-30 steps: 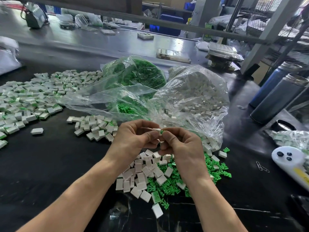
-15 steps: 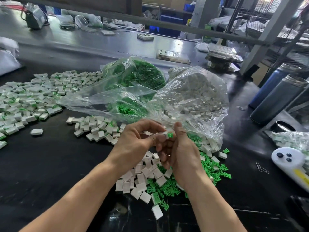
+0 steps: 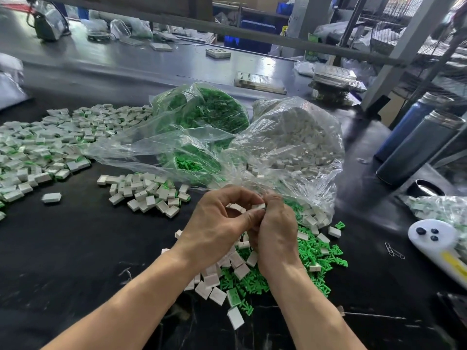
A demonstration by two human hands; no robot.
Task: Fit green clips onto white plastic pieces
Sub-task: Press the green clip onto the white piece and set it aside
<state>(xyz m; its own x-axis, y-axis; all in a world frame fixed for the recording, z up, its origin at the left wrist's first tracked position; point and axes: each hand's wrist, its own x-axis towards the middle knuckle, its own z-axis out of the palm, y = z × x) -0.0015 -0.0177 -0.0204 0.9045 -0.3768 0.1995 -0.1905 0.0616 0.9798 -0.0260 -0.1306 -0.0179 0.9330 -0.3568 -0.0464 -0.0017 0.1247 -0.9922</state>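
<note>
Both hands meet at centre frame, above a dark table (image 3: 63, 261). Left hand (image 3: 217, 228): fingers curled, thumb and forefinger pinching a white plastic piece (image 3: 258, 206) at its near end; a second white piece (image 3: 236, 207) sits inside the curl of that hand. Right hand (image 3: 276, 228): fingers curled tight, tips pressed on the far end of the same pinched piece. Whether a green clip is on it, cannot tell; the fingers cover that end. Under and just right of the wrists, lower centre, a loose heap of green clips (image 3: 318, 256) mixed with bare white pieces (image 3: 240, 270). Left of centre, a small cluster of white pieces with green showing (image 3: 146, 192); far left, a large spread of the same (image 3: 38, 147). Upper centre, a clear bag of green clips (image 3: 209, 109); beside it on the right, touching, a clear bag of white pieces (image 3: 298, 137), mouth open toward the hands. Right edge: two dark cylindrical flasks (image 3: 417, 147), a white controller (image 3: 434, 238) with dark buttons, paper clips (image 3: 394, 251) near it.
</note>
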